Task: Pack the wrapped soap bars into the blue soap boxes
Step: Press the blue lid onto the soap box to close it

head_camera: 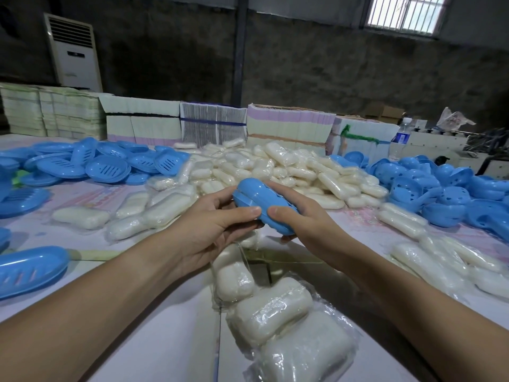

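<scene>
- We are holding a closed blue soap box (264,206) above the table (165,340), both halves together, likely pressing them shut on a bar we cannot see
- Our left hand (209,230) is curling round its near-left end, thumb on the seam
- Our right hand (300,216) is gripping the other side, thumb on top, for squeezing
- Wrapped soap bars (272,307) are lying just below, presumably within easy reach for the next box

The blue soap box (263,206) is showing smooth, semi-glossy plastic; at 6 o'clock the wrapped soap bars (271,307) are lying in glossy, crinkled clear film; at 12 o'clock matt paper stacks (212,124) are standing.
</scene>
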`<state>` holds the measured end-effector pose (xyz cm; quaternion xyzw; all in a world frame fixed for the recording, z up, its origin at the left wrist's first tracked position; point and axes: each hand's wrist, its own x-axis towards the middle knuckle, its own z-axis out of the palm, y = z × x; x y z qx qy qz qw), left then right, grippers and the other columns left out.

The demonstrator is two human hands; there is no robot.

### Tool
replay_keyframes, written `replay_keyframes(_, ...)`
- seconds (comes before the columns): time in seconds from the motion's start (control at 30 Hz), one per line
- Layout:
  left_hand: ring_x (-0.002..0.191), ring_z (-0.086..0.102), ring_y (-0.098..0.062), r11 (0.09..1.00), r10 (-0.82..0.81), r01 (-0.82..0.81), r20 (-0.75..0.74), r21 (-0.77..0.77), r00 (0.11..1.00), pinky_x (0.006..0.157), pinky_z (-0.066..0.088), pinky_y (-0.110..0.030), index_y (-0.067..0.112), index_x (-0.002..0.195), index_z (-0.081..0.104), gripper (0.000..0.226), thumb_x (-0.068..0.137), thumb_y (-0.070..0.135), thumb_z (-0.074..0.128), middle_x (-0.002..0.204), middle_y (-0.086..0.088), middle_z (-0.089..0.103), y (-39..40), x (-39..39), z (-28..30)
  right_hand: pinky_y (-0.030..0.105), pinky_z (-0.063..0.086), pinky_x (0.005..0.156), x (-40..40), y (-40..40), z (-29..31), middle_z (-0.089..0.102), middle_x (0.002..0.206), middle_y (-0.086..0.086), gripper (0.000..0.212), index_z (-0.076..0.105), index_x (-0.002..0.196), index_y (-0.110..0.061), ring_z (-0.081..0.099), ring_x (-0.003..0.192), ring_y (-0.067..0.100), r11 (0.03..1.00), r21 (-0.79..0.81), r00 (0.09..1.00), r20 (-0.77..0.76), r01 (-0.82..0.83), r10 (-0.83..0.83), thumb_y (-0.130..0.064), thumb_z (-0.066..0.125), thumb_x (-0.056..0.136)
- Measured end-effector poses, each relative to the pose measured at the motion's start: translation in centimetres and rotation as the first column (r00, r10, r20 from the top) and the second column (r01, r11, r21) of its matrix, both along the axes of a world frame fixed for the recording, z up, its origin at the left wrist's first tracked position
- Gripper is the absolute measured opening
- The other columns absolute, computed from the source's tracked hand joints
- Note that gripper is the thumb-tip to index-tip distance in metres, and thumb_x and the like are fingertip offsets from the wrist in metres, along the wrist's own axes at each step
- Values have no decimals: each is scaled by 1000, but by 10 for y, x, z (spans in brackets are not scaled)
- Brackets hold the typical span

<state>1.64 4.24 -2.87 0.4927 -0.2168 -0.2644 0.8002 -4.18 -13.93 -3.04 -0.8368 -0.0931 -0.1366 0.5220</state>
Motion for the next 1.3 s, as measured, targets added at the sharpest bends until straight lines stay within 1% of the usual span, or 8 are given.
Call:
replay_keyframes(0.27,115,66,-33,1000,-2,2,29,-5,1000,91,58,-32,2,127,62,55,73,0,69,123,-23,68,-2,-2,-1,29,56,61,4,1,-2,64,106,-19,45,56,119,-59,64,81,7,1000,-15,1000,-2,16,-16,-55,57,74)
replay_keyframes(0.5,112,67,-32,999,-20,16,89,47,996,96,54,-36,0,126,61,41,86,-6,61,123,-24,67,-3,-1,-5,28,56,64,4,-7,-2,60,117,-1,60,52,134,-49,63,88,15,994,-104,999,-43,-14,10,-58,57,75)
replay_keyframes(0.67,114,67,-34,997,-18,5,175,74,984,99,53,-40,2,125,61,53,74,9,70,123,-22,68,-1,0,-7,29,54,61,4,-9,0,61,111,3,54,54,131,-49,60,82,15,993,-107,998,-46,-58,54,-55,56,78)
replay_keyframes(0.83,105,72,-29,987,58,-97,278,129,959,91,59,-39,23,137,55,77,64,16,80,125,-11,68,0,1,-6,26,47,57,2,-10,3,64,87,-13,43,64,118,-49,56,71,7,998,7,996,-64,-60,60,-52,57,76)
replay_keyframes(0.93,97,75,-27,959,43,-177,507,220,861,86,61,-41,36,134,57,72,73,8,82,128,0,64,5,4,-4,25,46,59,1,-13,5,65,84,-12,35,69,108,-49,56,73,9,993,66,990,-101,-93,99,-51,58,75)
replay_keyframes(1.07,69,69,-11,873,-28,-375,801,311,598,68,56,-21,40,122,62,56,78,12,84,106,17,69,12,8,-5,30,44,63,-2,-17,0,65,89,-4,32,70,107,-43,57,77,14,987,52,977,-143,-151,157,-49,59,77)
replay_keyframes(1.13,78,69,-15,831,-47,-468,877,300,479,74,56,-26,36,120,62,51,77,21,84,108,17,67,15,11,-6,26,46,63,-4,-19,1,66,94,-6,38,68,114,-41,59,79,10,988,15,979,-134,-156,156,-50,62,78)
replay_keyframes(1.3,57,71,-14,836,50,-497,871,231,489,59,56,-26,40,111,62,39,80,27,82,107,14,67,18,14,-4,33,57,73,-6,-20,4,68,100,-10,48,64,116,-37,65,88,12,969,-244,993,115,39,-11,-36,78,70)
